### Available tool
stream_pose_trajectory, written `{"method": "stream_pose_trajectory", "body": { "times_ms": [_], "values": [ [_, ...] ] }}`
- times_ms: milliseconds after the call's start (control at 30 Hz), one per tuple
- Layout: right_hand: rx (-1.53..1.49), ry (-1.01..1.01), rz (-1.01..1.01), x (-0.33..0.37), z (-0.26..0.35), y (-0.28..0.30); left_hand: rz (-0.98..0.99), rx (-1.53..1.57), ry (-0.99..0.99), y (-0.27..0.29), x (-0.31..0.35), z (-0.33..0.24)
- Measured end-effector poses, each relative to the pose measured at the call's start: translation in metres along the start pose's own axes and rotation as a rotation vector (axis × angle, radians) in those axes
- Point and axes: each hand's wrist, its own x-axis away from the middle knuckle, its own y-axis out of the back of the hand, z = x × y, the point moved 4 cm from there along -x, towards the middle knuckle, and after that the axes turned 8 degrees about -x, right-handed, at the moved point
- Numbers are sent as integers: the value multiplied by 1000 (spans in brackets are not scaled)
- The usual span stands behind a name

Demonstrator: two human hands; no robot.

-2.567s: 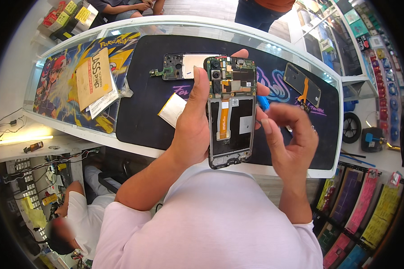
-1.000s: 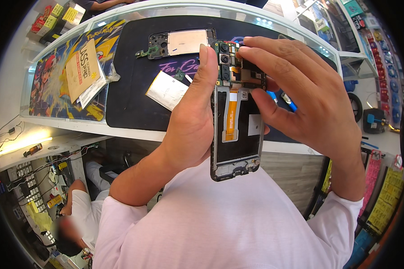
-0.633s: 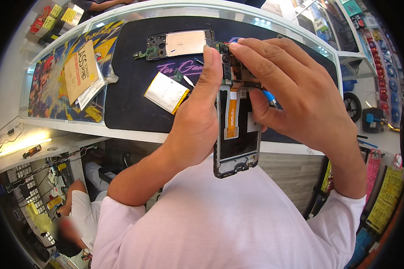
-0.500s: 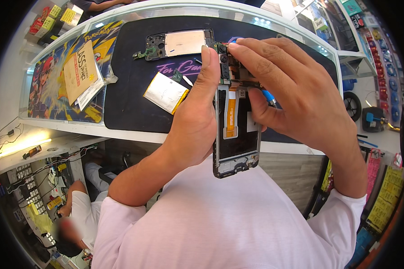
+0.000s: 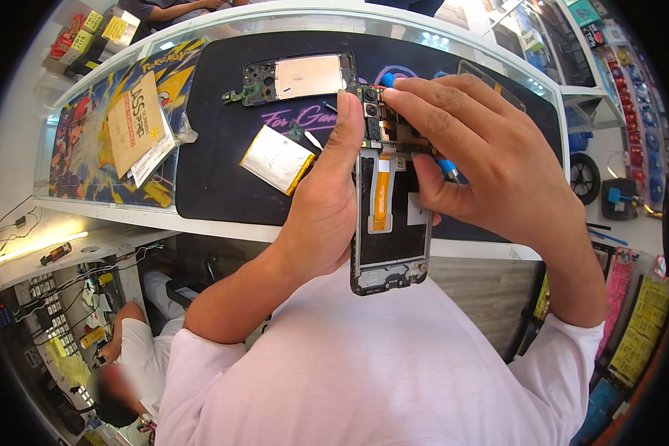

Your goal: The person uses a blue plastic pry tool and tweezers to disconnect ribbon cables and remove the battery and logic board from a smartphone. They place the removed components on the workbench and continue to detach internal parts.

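An opened phone (image 5: 368, 245) stands tilted in front of my chest, its inside facing up. My left hand (image 5: 321, 197) grips its left edge, thumb along the side by the camera lenses (image 5: 371, 111). My right hand (image 5: 494, 160) is closed on the upper right edge, fingertips at the top of the circuit board (image 5: 388, 123) and thumb lower on the side; the fingers cover part of the board. An orange ribbon cable (image 5: 381, 195) runs down the middle of the phone. Behind the right hand, a blue-handled tool (image 5: 447, 169) is partly hidden.
A dark mat (image 5: 215, 163) covers the glass counter. On it lie a silver battery (image 5: 275, 160), a small green circuit board (image 5: 296, 131) and another phone frame (image 5: 308, 78). Paper envelopes (image 5: 137, 123) rest at the left. Another person (image 5: 137, 342) sits at the lower left.
Both hands keep their hold on the phone. The counter and its things sit slightly lower in the picture, and the phone's tilt has changed a little.
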Motion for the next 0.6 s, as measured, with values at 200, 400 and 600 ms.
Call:
{"method": "stream_pose_trajectory", "body": {
  "times_ms": [200, 400, 600],
  "values": [
    [-41, 15, -11, 1, -2, 1, -7, -24, 6, 1, -1, 2],
    [-64, 17, -26, 3, -3, 1, -42, -36, 46, 2, 1, 8],
    [-20, 58, -108, 5, -2, 0, -7, -44, -17, -1, -1, 5]
  ]
}}
